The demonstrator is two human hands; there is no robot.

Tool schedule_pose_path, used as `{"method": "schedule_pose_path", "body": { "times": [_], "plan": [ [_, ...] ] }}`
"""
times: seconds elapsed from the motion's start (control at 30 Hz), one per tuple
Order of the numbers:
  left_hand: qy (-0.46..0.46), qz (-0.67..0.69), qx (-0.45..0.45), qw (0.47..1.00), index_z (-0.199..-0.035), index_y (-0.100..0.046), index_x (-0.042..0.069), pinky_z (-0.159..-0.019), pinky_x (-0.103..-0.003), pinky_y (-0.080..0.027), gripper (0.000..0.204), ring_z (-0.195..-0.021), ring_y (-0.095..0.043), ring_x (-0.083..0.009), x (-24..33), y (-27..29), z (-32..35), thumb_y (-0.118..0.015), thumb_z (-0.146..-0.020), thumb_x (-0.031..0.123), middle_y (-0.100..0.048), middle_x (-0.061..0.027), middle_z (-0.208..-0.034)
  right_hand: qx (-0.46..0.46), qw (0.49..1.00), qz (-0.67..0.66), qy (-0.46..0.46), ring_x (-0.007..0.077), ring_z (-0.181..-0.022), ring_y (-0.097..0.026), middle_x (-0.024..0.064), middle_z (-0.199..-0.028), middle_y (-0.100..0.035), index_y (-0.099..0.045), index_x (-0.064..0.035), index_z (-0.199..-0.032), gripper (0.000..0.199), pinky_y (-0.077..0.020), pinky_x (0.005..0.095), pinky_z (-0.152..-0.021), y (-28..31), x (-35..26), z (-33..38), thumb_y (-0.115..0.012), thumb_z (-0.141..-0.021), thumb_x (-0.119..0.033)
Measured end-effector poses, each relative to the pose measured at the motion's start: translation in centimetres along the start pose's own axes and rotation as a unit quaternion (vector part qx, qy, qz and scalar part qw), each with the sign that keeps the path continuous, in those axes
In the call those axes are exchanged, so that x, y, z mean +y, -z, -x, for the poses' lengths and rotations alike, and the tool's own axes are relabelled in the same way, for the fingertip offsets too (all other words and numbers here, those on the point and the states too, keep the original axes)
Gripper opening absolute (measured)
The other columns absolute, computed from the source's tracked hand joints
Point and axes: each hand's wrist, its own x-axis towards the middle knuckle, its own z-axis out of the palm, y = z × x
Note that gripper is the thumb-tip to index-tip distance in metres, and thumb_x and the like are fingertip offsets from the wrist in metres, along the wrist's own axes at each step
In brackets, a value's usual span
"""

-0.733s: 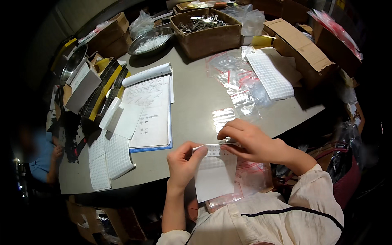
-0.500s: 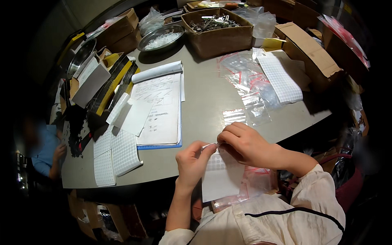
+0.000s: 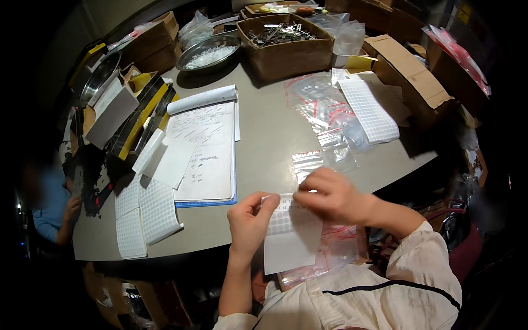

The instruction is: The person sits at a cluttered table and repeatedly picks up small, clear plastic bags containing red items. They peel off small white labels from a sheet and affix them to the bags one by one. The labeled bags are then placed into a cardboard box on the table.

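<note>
Just over the table's front edge, my left hand (image 3: 247, 220) pinches the top left corner of a white sheet of round stickers (image 3: 291, 253) between thumb and fingers. Printed rows of stickers show along its upper part, while the lower part is plain white. My right hand (image 3: 335, 198) is closed at the sheet's top right corner, its fingertips partly hidden and slightly blurred. Beneath the sheet, clear zip bags with red lines (image 3: 344, 250) lie in front of my body. A clear zip bag (image 3: 308, 164) rests on the table just beyond my hands.
A clipboard with written papers (image 3: 203, 159) lies left of centre, beside more sticker sheets (image 3: 132, 225). Loose zip bags (image 3: 341, 137) and another sticker sheet (image 3: 371, 107) cover the right side. Farther back stand a metal bowl (image 3: 190, 74) and a box of metal parts (image 3: 286, 60). A co-worker (image 3: 52, 209) is at far left.
The sheet's top edge has opened out, so a printed row now shows between my hands. My right hand has shifted slightly right, away from my left. The whole view has turned a little.
</note>
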Motion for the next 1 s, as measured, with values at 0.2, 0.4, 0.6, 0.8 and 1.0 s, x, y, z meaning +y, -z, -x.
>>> {"method": "schedule_pose_path", "body": {
  "times": [0.2, 0.4, 0.6, 0.8, 1.0],
  "plan": [
    [-0.017, 0.024, 0.004, 1.000, -0.095, -0.074, -0.004, -0.052, -0.023, -0.030, 0.017, -0.060, -0.041, -0.0015, 0.0, -0.4, -0.2, -0.071, -0.096, 0.013, -0.053, 0.0060, -0.064, -0.112, 0.935, -0.035, -0.335, 0.0340, -0.082, -0.066, 0.0175, -0.090, -0.068, -0.068, -0.0003, -0.100, 0.019, -0.0533, 0.0418, -0.075, 6.1, 8.0, 2.3, -0.068, -0.087, -0.013],
    [-0.033, 0.060, 0.016, 0.997, -0.095, -0.073, -0.004, -0.053, -0.021, -0.029, 0.015, -0.061, -0.041, -0.0006, -1.1, -0.6, -0.4, -0.071, -0.097, 0.011, -0.054, 0.0078, -0.067, -0.146, 0.941, 0.101, -0.287, 0.0392, -0.077, -0.066, 0.0180, -0.082, -0.068, -0.065, 0.0010, -0.089, 0.027, -0.0518, 0.0432, -0.071, 4.8, 10.4, 4.2, -0.077, -0.087, -0.023],
    [-0.036, 0.119, 0.056, 0.991, -0.096, -0.072, -0.004, -0.054, -0.020, -0.027, 0.014, -0.061, -0.040, 0.0003, -0.8, 0.0, 0.3, -0.071, -0.098, 0.010, -0.055, 0.0081, -0.071, -0.132, 0.911, 0.069, -0.384, 0.0339, -0.073, -0.069, 0.0164, -0.076, -0.070, -0.072, -0.0032, -0.099, 0.036, -0.0508, 0.0428, -0.065, 7.9, 10.0, 3.0, -0.075, -0.092, -0.038],
    [-0.032, 0.126, 0.039, 0.991, -0.096, -0.071, -0.004, -0.054, -0.020, -0.027, 0.014, -0.062, -0.040, 0.0006, -0.9, -0.1, 0.1, -0.071, -0.099, 0.010, -0.054, 0.0082, -0.071, -0.171, 0.921, 0.136, -0.322, 0.0384, -0.068, -0.066, 0.0177, -0.074, -0.069, -0.074, -0.0116, -0.122, 0.038, -0.0494, 0.0453, -0.062, 7.0, 7.9, 6.0, -0.067, -0.098, -0.041],
    [-0.036, 0.134, 0.047, 0.989, -0.098, -0.071, -0.004, -0.055, -0.020, -0.026, 0.016, -0.063, -0.039, 0.0006, -1.2, 0.1, 0.1, -0.070, -0.100, 0.012, -0.053, 0.0084, -0.072, -0.202, 0.937, 0.008, -0.285, 0.0326, -0.079, -0.067, 0.0160, -0.087, -0.069, -0.073, -0.0027, -0.113, 0.029, -0.0515, 0.0414, -0.070, 8.1, 6.2, 5.3, -0.070, -0.094, -0.025]
  ]
}}
